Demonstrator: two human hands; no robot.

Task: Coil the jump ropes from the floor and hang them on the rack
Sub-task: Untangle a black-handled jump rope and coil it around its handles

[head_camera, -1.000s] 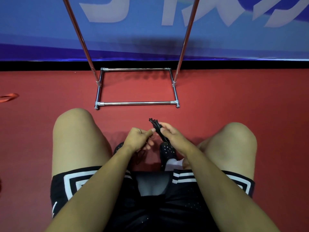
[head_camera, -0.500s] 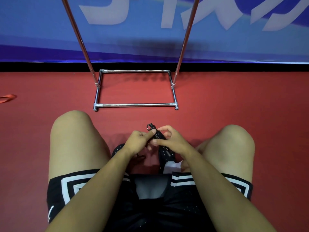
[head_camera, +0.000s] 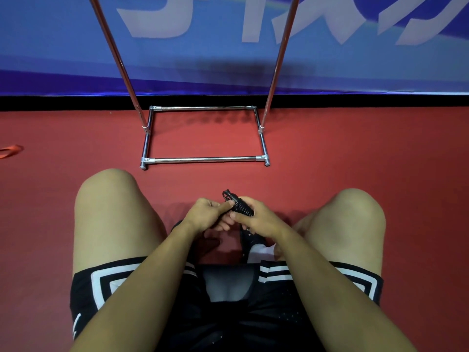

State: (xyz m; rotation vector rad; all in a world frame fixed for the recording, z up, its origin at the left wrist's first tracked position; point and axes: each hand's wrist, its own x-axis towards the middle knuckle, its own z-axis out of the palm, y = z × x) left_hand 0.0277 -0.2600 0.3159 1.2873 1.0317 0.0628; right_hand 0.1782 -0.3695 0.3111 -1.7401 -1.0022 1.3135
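So we find the thin black jump rope (head_camera: pixel 238 205), wound into a tight bundle, at frame centre; our right hand (head_camera: pixel 256 218) grips it, our left hand (head_camera: pixel 205 214) pinches its end; hanging on the chrome tube rack (head_camera: pixel 205 160) above remains.

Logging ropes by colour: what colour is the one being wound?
Black, seen in the head view: the jump rope.
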